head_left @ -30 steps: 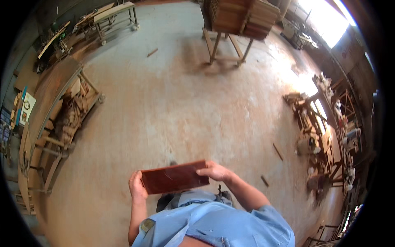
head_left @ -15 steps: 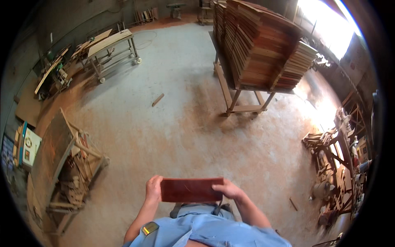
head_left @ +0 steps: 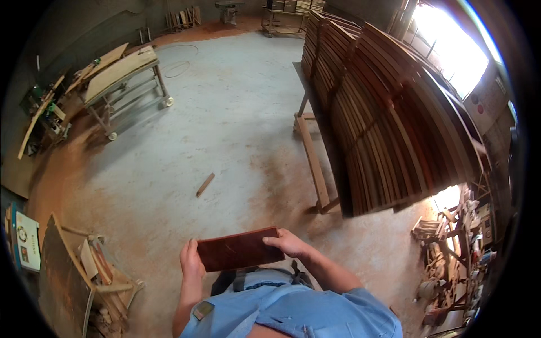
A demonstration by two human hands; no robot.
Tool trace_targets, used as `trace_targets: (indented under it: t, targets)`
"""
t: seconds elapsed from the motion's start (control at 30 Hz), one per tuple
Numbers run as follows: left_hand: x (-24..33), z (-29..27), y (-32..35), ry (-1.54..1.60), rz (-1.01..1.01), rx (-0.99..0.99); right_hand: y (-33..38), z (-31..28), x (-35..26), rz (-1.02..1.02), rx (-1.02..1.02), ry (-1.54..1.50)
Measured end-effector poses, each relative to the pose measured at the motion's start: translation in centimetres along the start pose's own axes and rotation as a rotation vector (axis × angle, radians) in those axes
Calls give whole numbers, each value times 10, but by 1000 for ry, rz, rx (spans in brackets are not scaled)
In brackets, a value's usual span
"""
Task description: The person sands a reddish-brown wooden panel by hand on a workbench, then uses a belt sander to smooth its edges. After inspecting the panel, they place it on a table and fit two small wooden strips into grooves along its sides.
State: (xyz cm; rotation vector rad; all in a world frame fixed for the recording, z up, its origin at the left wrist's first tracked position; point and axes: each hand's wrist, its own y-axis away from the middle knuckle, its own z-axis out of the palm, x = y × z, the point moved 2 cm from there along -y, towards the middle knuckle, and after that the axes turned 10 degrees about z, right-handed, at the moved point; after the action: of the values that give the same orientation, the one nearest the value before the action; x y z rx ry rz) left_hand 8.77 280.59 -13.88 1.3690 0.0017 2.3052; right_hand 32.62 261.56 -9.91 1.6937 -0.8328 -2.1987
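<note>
A flat, dark red-brown wooden board [head_left: 239, 249] is held out in front of my body at waist height. My left hand [head_left: 192, 260] is closed round its left end, with the fingertips at the upper corner. Gripping the right end, my right hand [head_left: 286, 243] lays its thumb across the top face while its other fingers are hidden behind. The board's right end is tilted a little higher than its left. A pale scratch-like mark shows on its face.
Ahead on the right, a table [head_left: 317, 169] carries a tall stack of wooden boards [head_left: 389, 124]. A loose wood piece [head_left: 205, 185] lies on the floor. Carts stand at far left [head_left: 121, 73] and near left [head_left: 67, 270]; scrap wood [head_left: 445, 253] is piled at right.
I have moved forward, so the stacked table looks larger and nearer. The board has shifted left in view and tilted, its right end rising. Both hands keep their hold.
</note>
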Motion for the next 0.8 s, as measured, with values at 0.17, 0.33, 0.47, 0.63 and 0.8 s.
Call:
trace_targets:
  t: [0.17, 0.33, 0.47, 0.63, 0.8]
  targets:
    - [30, 140, -189, -101, -228, -280, -92, -90, -110, -6, 112, -493]
    - [-3, 227, -383, -256, -376, -548, -227, -202, -185, -54, 209, -709]
    - [-10, 301, -522, -190, -397, -546, -362, -292, -267, -69, 218, -727]
    - [24, 381, -670, -37, -262, -419, -494, -363, -411, 8, 86, -758]
    - [23, 477, -846, -89, -16, -370, -629, -451, -538, -103, 5, -678]
